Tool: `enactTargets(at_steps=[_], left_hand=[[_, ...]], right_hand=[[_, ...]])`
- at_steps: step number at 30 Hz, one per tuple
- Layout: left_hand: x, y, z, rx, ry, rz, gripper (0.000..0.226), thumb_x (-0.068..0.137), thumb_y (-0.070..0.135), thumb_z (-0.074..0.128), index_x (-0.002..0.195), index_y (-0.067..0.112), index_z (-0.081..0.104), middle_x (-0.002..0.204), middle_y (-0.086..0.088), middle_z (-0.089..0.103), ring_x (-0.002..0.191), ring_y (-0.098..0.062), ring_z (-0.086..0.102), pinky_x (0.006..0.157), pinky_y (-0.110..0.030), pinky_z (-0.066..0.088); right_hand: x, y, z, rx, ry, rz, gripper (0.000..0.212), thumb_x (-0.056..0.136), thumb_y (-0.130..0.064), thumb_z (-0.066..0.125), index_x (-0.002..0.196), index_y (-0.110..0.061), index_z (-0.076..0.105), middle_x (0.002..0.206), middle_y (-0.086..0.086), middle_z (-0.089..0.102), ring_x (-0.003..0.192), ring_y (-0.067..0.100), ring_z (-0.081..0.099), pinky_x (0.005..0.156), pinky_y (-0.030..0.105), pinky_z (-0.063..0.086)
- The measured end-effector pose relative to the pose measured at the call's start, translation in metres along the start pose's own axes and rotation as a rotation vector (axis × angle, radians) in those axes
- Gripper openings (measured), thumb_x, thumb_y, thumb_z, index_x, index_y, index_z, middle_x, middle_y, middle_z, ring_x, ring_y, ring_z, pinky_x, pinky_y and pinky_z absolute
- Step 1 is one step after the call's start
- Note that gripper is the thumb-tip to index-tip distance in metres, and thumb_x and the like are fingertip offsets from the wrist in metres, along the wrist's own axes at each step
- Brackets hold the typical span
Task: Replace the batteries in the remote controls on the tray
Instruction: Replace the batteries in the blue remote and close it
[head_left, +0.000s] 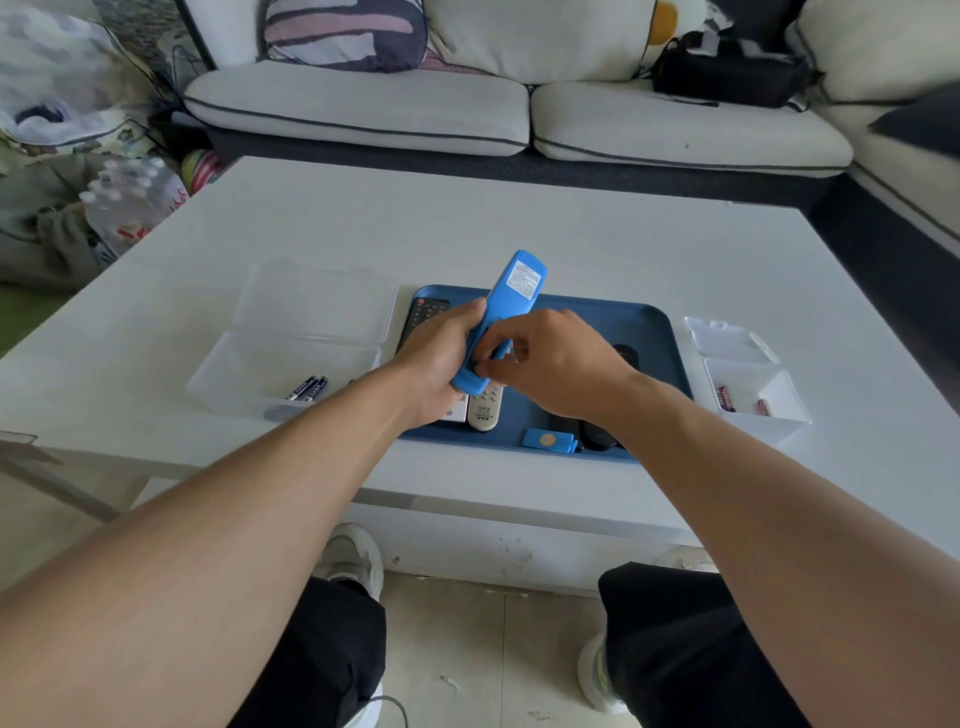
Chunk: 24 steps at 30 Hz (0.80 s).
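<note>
Right fingers (501, 358) pinched at the battery bay of the blue remote (506, 306); left hand (441, 358) wrapped round its lower body, back up, above the tray (660, 332). Its cover (548, 440) lies off. Other remotes (485, 410) wait; likely early-to-middle.

A white table (519, 234) carries a blue tray (660, 338) directly beneath the left grip (436, 358) and right grip (550, 358). A clear open box (291, 353) sits left of the left grip; a small white open box (753, 384) sits right of the right grip.
</note>
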<state>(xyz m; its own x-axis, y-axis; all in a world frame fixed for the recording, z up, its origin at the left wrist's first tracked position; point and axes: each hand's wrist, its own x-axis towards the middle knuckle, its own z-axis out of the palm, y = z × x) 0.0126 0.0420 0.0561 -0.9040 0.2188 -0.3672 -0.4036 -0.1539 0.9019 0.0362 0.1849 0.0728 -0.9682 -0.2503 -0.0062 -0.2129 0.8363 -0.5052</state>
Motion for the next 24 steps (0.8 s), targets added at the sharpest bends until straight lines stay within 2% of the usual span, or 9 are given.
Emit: enactTargets(at_steps=[3,5,10,16,19,21,24], left_hand=[[-0.002,0.0,0.001,0.026,-0.013,-0.004,0.034,0.108,0.028,0.042,0.089,0.012,0.066,0.068,-0.003,0.069,0.06,-0.015,0.065,0.055,-0.027,0.053],[-0.001,-0.001,0.001,0.026,-0.011,-0.01,0.032,0.107,0.028,0.045,0.09,0.011,0.066,0.068,-0.003,0.069,0.062,-0.017,0.064,0.06,-0.03,0.052],[-0.005,-0.003,0.004,0.034,-0.011,-0.053,0.032,0.108,0.025,0.044,0.087,0.009,0.064,0.066,-0.006,0.067,0.058,-0.02,0.058,0.065,-0.035,0.047],[-0.003,-0.004,0.004,0.095,-0.014,-0.085,0.033,0.108,0.029,0.044,0.093,0.008,0.064,0.067,-0.007,0.064,0.059,-0.018,0.057,0.061,-0.03,0.046],[-0.002,-0.003,0.003,0.088,-0.001,-0.081,0.029,0.108,0.029,0.045,0.098,0.008,0.062,0.07,-0.007,0.06,0.063,-0.018,0.055,0.066,-0.029,0.043],[-0.002,-0.003,0.004,0.089,0.001,-0.081,0.031,0.108,0.028,0.043,0.094,0.008,0.061,0.069,-0.007,0.057,0.062,-0.019,0.052,0.065,-0.029,0.042],[-0.003,-0.001,0.006,0.07,0.039,-0.09,0.037,0.108,0.026,0.042,0.083,0.008,0.063,0.062,-0.005,0.057,0.057,-0.017,0.052,0.054,-0.024,0.047]], right_hand=[[-0.001,0.001,-0.003,-0.14,0.018,-0.022,0.011,0.09,-0.047,0.065,0.097,-0.048,0.074,0.068,-0.017,0.053,0.072,0.008,0.052,0.057,0.024,0.033],[-0.001,0.0,-0.006,-0.251,0.007,-0.055,0.014,0.091,-0.05,0.063,0.1,-0.049,0.073,0.075,-0.016,0.056,0.081,0.01,0.056,0.057,0.024,0.033],[0.001,-0.001,-0.009,-0.363,-0.035,-0.128,0.018,0.092,-0.052,0.06,0.104,-0.051,0.073,0.095,-0.016,0.069,0.089,0.013,0.061,0.071,0.031,0.047],[0.001,0.003,-0.004,-0.355,-0.037,-0.118,0.018,0.089,-0.048,0.059,0.097,-0.051,0.074,0.094,-0.015,0.071,0.086,0.015,0.062,0.073,0.036,0.052],[0.001,0.005,0.0,-0.354,-0.025,-0.123,0.018,0.083,-0.048,0.06,0.094,-0.05,0.075,0.092,-0.013,0.071,0.084,0.017,0.063,0.072,0.038,0.054],[0.0,0.005,0.001,-0.349,0.003,-0.138,0.018,0.082,-0.047,0.062,0.093,-0.048,0.075,0.093,-0.014,0.071,0.083,0.016,0.063,0.071,0.036,0.053],[-0.001,0.006,0.004,-0.367,0.08,-0.205,0.018,0.083,-0.045,0.064,0.096,-0.042,0.076,0.093,-0.013,0.07,0.08,0.017,0.062,0.07,0.033,0.05]])
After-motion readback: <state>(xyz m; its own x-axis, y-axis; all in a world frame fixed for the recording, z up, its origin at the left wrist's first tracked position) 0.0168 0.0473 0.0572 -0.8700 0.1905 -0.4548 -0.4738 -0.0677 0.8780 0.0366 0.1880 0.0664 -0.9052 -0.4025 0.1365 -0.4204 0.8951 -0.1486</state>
